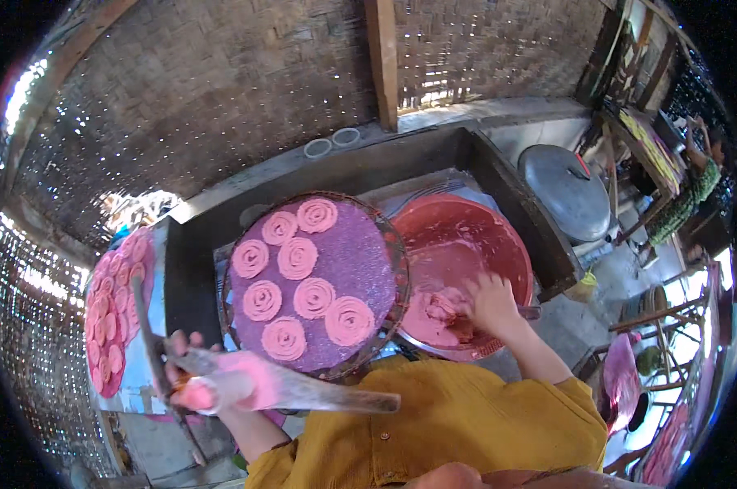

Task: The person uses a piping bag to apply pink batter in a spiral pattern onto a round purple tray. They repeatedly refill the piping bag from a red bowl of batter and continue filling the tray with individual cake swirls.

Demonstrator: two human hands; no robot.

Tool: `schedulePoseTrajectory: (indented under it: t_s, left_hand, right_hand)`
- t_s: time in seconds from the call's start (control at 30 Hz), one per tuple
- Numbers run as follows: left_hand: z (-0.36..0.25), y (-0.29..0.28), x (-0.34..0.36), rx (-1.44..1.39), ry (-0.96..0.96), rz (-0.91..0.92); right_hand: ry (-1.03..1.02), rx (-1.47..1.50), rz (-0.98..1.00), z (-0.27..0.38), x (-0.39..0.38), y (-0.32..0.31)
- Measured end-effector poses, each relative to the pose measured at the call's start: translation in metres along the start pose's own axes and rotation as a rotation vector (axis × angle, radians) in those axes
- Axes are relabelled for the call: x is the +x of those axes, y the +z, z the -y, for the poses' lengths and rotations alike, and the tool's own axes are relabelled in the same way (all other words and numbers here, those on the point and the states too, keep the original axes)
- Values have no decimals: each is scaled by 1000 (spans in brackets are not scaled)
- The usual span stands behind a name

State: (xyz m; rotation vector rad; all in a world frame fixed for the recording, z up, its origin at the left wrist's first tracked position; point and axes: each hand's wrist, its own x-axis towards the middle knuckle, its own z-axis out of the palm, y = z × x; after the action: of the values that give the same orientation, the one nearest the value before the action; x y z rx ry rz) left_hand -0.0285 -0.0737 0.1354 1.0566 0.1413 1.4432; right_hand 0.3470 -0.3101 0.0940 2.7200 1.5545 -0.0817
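Observation:
My left hand (181,346) is closed around a wooden hand press (332,395) smeared with pink dough, raised at the lower left. Its two long wooden handles cross near my fingers, and a pale cylinder shows pink paste at its end. In the red basin (511,244) at the right, my right hand (492,308) has its fingers bent into the soft pink dough (434,314); the fingertips are partly hidden. Between my hands a round tray (344,253) with a purple mesh surface and woven rim carries several pink spiral rounds (313,297).
A dark rectangular trough (548,236) surrounds the tray and basin. Many pink rounds (108,318) cover a surface at the left. Two small rings (318,148) lie on the back ledge. A large grey lidded pot (560,191) stands right; beyond it is a person in a green sleeve (686,200).

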Motion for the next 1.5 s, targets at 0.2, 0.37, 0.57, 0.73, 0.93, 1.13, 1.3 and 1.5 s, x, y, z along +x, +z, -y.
schedulePoseTrajectory:
  t_s: [0.2, 0.37, 0.57, 0.73, 0.93, 1.13, 1.3, 1.5]
  left_hand:
    - [-13, -1, 16, -429, -53, 278]
    - [-24, -2, 18, -568, -153, 265]
    - [-26, -58, 32, -256, -247, 353]
    - [-15, -1, 14, -374, 128, 297]
    - [-20, 6, 7, -309, 135, 277]
    - [-19, 15, 12, -156, 117, 289]
    - [-42, 60, 15, 148, 14, 161]
    - [-37, 75, 61, 750, -288, 336]
  right_hand:
    - [154, -40, 326, -20, -26, 47]
    - [139, 21, 178, -30, -27, -8]
    - [-10, -152, 107, -38, 15, 58]
    - [-223, -114, 165, -37, 25, 86]
    - [-191, -13, 327, -37, 14, 65]
    - [-166, 62, 454, -57, 6, 44]
    - [-160, 737, 656, -101, -1, 1]
    - [-376, 1401, 649, -84, 2, -69]
